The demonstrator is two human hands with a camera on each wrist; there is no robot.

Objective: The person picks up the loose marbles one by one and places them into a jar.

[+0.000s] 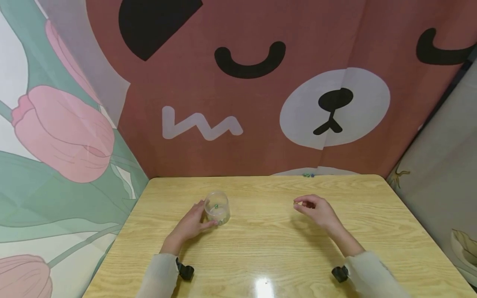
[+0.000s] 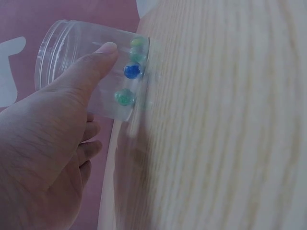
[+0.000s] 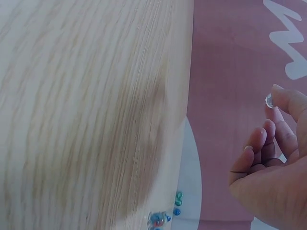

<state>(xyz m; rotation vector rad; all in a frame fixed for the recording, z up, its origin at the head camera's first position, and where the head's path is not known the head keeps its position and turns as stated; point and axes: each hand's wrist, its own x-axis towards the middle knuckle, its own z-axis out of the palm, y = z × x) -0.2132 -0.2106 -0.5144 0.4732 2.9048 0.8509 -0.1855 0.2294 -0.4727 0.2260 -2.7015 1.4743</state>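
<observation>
My left hand [image 1: 191,223] grips a clear plastic jar [image 1: 218,213] on the left half of the table. In the left wrist view the thumb lies along the jar's wall, while the other fingers are partly hidden behind it. Inside, near the jar's bottom, sit several glass marbles, among them a blue marble [image 2: 132,71] and a green marble [image 2: 124,97]. Over on the right, raised above the wood, my right hand [image 1: 316,210] pinches a small clear marble [image 3: 269,101] between thumb and index finger. Its other fingers are curled in.
The wooden table [image 1: 257,244] has its far edge against a curtain [image 1: 261,149] with a bear print. Several green and blue marbles [image 1: 308,175] lie at that edge. A cluster of marbles [image 3: 158,219] shows low in the right wrist view.
</observation>
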